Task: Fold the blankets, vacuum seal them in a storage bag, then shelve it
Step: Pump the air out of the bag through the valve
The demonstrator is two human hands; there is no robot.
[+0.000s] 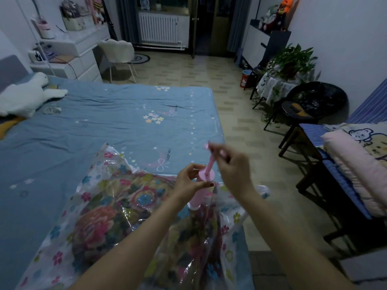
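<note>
Bedroom, bed (104, 122) carrying storage bag (117, 216) | left hand (188, 181) gripping pump (204, 185) barrel, steadying it | right hand (232, 164) pinching handle, drawing air out.

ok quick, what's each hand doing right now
Left hand: holding the pink pump by the top of its barrel, on the storage bag.
Right hand: gripping the pump's raised handle.

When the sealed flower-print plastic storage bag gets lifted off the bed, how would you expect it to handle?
The flower-print plastic storage bag looks glossy and crinkled, so it is probably slippery and its loose edges floppy. The folded floral blanket bulging inside suggests a bulky, soft load that may sag. The left hand steadies the pink hand pump upright on it while the right hand holds the handle, so it is probably still not stiff.
</note>
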